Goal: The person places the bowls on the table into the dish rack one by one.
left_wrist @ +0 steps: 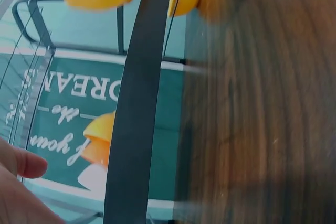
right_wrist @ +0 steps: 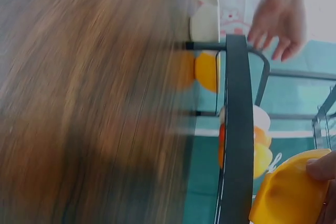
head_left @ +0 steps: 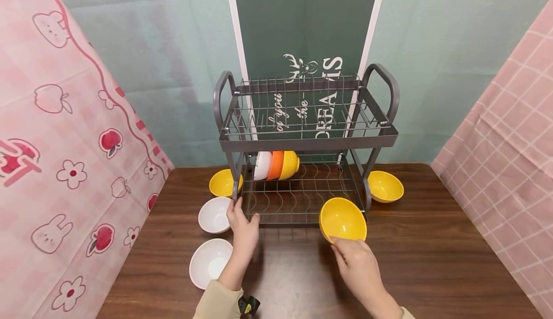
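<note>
My right hand (head_left: 358, 266) pinches the near rim of a yellow bowl (head_left: 343, 220). This bowl is in front of the rack's lower right corner, its inside facing up. In the right wrist view the same bowl (right_wrist: 291, 190) shows beside the rack's dark front rail (right_wrist: 237, 129). At the lower left front corner of the two-tier dish rack (head_left: 308, 143) is my left hand (head_left: 245, 228), fingers extended; whether it touches the rack I cannot tell. On the lower tier, a white bowl (head_left: 262, 166), an orange bowl (head_left: 275, 165) and a yellow bowl (head_left: 289, 165) stand on edge, nested together.
Left of the rack, a yellow bowl (head_left: 222, 183) and two white bowls (head_left: 213, 216) lie in a column on the wooden table (head_left: 432, 261). Another yellow bowl (head_left: 385, 187) sits by the rack's right side. Cloth curtains (head_left: 181, 69) hang behind and at both sides.
</note>
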Demonstrator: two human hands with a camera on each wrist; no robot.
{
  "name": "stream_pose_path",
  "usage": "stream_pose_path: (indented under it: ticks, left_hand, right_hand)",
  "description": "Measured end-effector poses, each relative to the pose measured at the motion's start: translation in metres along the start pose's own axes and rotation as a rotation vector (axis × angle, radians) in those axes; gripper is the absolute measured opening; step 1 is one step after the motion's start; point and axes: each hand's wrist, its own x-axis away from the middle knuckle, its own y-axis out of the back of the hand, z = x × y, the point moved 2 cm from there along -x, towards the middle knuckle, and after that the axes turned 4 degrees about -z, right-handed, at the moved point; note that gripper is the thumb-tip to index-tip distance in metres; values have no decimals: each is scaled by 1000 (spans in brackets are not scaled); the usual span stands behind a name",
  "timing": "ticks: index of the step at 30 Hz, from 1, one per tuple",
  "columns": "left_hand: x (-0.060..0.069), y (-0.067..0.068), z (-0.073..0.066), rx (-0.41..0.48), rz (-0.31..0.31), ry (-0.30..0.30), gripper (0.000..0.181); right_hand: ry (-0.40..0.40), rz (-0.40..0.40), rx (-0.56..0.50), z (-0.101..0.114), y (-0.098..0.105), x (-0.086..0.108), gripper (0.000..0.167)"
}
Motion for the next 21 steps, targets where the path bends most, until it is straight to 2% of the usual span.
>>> stream_pose_path:
  ticks: [4,7,9,11,12,16,18,21]
  left_hand:
    - [14,-10,-2,-39,107,-41,44]
    - [25,-18,-3,20,202,-16,34]
    - [33,-23,-4,117,276,52,30]
    - [39,-28,-4,211,354,145,30]
    - [43,-30,-4,253,393,190,32]
    - [54,-35,-5,393,523,348,45]
    - [57,-36,-6,449,561,396,49]
    - [61,-37,-6,500,592,422,51]
  right_hand:
    - [45,-13,-37,9,-7,-2,14]
    - [76,-16,-64,17,-11,-2,14]
    - [88,-13,-77,22,-13,-2,13]
    - [97,-11,-89,26,-15,-1,9]
    - [100,-8,-93,29,-16,-1,12]
    - [111,-1,-103,36,-18,0,45]
    - [117,3,-104,39,-19,0,52]
    - [125,5,-102,41,-21,2,52]
